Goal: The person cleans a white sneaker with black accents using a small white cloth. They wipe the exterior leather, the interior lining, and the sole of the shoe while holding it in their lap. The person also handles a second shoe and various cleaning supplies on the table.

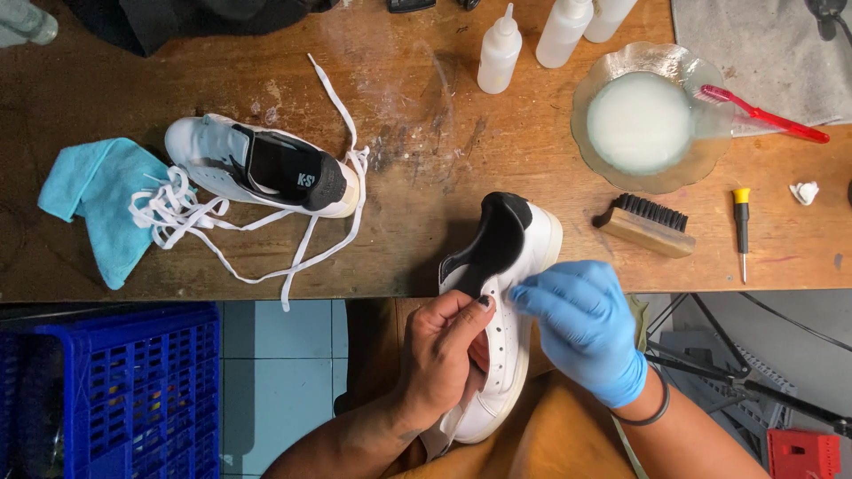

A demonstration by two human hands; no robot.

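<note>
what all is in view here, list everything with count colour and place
white shoe: 1, white with black tongue, held over the lap at the table edge
second shoe: 1, white and black, on the table at left
laces: loose, white, spread around the second shoe
cloth: 1, light blue, table far left
squeeze bottles: 3, white, table top centre
glass dish: 1, clear, holds milky liquid, table right
toothbrush: 1, red, resting on the dish rim
brush: 1, wooden with black bristles, below the dish
screwdriver: 1, yellow and black, table right
crate: 1, blue, floor left
left hand: bare, grip on the white shoe
right hand: blue glove, touching the white shoe
</note>
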